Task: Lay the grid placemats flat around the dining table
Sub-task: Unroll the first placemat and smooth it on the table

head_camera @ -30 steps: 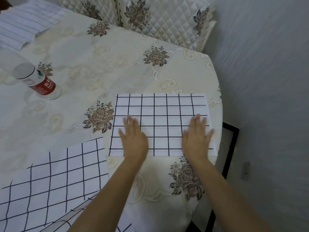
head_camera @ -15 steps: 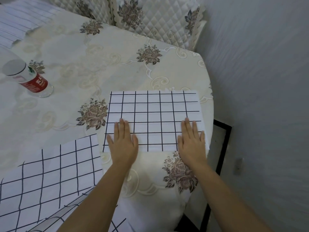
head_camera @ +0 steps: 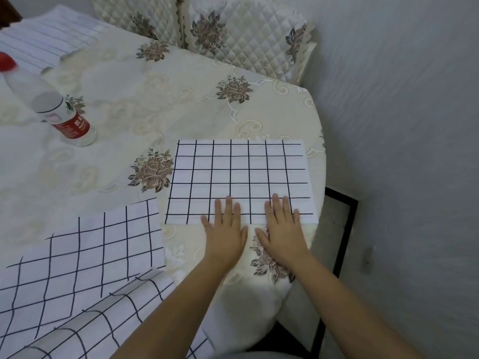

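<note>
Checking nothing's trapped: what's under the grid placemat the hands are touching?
The grid placemat lies flat on the floral tablecloth, which shows around it. What it covers is hidden; no bump shows.

Water bottle (head_camera: 48, 103), clear plastic, at the left of the table: a red label (head_camera: 74, 127) wraps its lower body. Two large white Chinese characters are printed on the red, apparently 农夫, though they are blurred. A line of small white Latin capitals runs under them, too soft to read. A pale panel sits at the label's upper edge and its print is illegible.
</note>
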Demonstrator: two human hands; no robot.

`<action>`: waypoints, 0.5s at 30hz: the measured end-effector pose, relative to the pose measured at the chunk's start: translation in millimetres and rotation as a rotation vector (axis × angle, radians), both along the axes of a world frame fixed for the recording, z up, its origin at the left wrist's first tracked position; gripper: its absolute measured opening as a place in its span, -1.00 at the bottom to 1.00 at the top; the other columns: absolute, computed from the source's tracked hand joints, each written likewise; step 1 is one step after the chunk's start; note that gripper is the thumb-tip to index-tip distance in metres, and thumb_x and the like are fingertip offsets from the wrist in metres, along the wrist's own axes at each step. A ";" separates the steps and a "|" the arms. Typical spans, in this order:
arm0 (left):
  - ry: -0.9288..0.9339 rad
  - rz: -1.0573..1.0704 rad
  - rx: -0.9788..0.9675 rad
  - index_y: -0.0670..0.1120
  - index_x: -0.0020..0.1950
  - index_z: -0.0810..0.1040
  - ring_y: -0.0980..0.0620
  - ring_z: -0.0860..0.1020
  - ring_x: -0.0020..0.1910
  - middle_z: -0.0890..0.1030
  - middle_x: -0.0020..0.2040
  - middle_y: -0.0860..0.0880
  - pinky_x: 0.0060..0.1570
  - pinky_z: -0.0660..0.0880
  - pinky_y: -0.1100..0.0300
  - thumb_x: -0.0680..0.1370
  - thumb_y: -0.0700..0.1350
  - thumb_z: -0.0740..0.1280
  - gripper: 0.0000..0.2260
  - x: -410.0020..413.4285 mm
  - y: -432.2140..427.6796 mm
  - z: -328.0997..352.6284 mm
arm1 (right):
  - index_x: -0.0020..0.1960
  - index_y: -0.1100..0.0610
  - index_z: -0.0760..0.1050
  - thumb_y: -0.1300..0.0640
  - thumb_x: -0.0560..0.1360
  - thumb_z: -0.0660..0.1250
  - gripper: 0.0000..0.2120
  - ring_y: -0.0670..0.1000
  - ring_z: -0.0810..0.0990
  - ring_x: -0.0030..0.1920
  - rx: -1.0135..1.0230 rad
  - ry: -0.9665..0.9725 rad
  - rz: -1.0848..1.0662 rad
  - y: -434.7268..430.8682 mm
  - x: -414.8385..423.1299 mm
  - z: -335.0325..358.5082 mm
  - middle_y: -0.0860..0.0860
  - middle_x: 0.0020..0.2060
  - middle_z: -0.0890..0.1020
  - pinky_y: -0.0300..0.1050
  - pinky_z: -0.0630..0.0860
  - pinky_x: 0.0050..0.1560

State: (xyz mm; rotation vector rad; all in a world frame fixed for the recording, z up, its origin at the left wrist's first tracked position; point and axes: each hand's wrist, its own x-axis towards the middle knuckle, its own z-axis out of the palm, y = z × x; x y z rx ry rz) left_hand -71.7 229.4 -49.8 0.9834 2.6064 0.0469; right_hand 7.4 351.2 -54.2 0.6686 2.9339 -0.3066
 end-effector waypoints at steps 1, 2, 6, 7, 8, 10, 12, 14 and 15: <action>-0.005 -0.013 -0.014 -0.12 0.52 -0.15 -0.19 -0.22 0.49 -0.20 0.53 -0.13 0.37 -0.09 -0.31 0.55 0.10 -0.31 -0.42 5.6 0.7 1.6 | 0.32 0.27 0.39 -0.13 0.44 0.04 -0.37 0.28 0.37 0.35 0.010 -0.022 0.013 -3.1 1.3 2.2 0.25 0.34 0.41 0.27 0.40 0.19; -0.001 -0.032 -0.031 -0.13 0.53 -0.09 -0.20 -0.18 0.50 -0.15 0.54 -0.15 0.37 -0.04 -0.30 0.61 0.04 -0.19 -0.49 9.9 -0.4 4.0 | 0.25 0.28 0.45 -0.10 0.41 0.12 -0.43 0.28 0.47 0.26 0.024 -0.031 0.030 -5.2 3.8 5.2 0.26 0.26 0.49 0.24 0.50 0.07; 0.063 -0.046 0.221 -0.27 0.04 0.54 -0.30 0.52 0.08 0.54 0.12 -0.28 -0.25 0.50 -0.04 0.33 -0.35 0.43 -0.71 17.0 -1.8 19.6 | 0.04 0.33 0.57 0.13 0.13 0.55 -0.47 0.24 0.63 -0.03 0.149 -0.135 0.167 2.9 0.7 15.3 0.27 0.03 0.62 0.09 0.60 -0.23; 0.053 0.049 0.302 -0.27 -0.13 0.55 -0.27 0.55 -0.10 0.57 -0.06 -0.25 -0.40 0.42 0.07 0.27 -0.39 0.43 -0.79 20.3 -3.9 21.2 | -0.02 0.33 0.59 0.16 0.05 0.58 -0.46 0.21 0.64 -0.13 0.189 -0.148 0.200 6.6 -1.8 18.6 0.25 -0.04 0.64 0.04 0.58 -0.31; -0.038 0.197 0.407 -0.28 -0.14 0.54 -0.23 0.53 -0.14 0.54 -0.10 -0.22 -0.40 0.35 0.10 0.33 -0.39 0.37 -0.87 23.3 -5.0 25.5 | -0.08 0.31 0.60 0.17 -0.05 0.60 -0.44 0.17 0.63 -0.25 0.222 -0.149 0.233 9.9 -5.2 21.8 0.22 -0.14 0.65 -0.03 0.55 -0.39; -0.214 0.548 0.531 -0.27 0.05 0.52 -0.12 0.50 -0.10 0.50 0.01 -0.18 -0.26 0.34 0.15 0.47 -0.30 0.25 -0.82 28.7 -3.7 28.9 | -0.21 0.28 0.60 0.18 -0.22 0.60 -0.41 0.09 0.57 -0.41 0.218 -0.127 0.288 13.9 -12.1 28.5 0.14 -0.33 0.61 -0.15 0.45 -0.52; -0.358 0.820 0.611 -0.25 0.19 0.45 0.01 0.45 -0.18 0.49 0.03 -0.13 -0.23 0.33 0.23 0.50 -0.26 0.24 -0.73 30.1 -0.9 33.6 | -0.28 0.25 0.58 0.20 -0.30 0.58 -0.42 0.07 0.54 -0.44 0.209 -0.135 0.306 15.5 -18.7 34.5 0.12 -0.38 0.57 -0.19 0.40 -0.56; -0.534 1.120 0.739 -0.26 0.29 0.38 0.05 0.41 -0.22 0.49 -0.03 -0.09 -0.23 0.33 0.24 0.51 -0.25 0.24 -0.65 24.8 5.4 38.8 | -0.31 0.26 0.56 0.26 -0.31 0.56 -0.44 0.09 0.53 -0.44 0.223 -0.137 0.324 19.6 -26.9 34.5 0.14 -0.38 0.55 -0.18 0.41 -0.55; -0.640 1.269 0.799 -0.29 0.32 0.35 0.04 0.41 -0.25 0.50 -0.08 -0.10 -0.27 0.34 0.22 0.51 -0.25 0.24 -0.62 19.3 9.4 41.7 | -0.33 0.27 0.54 0.29 -0.31 0.55 -0.46 0.10 0.52 -0.45 0.211 -0.132 0.332 22.4 -31.2 34.0 0.15 -0.39 0.54 -0.17 0.41 -0.55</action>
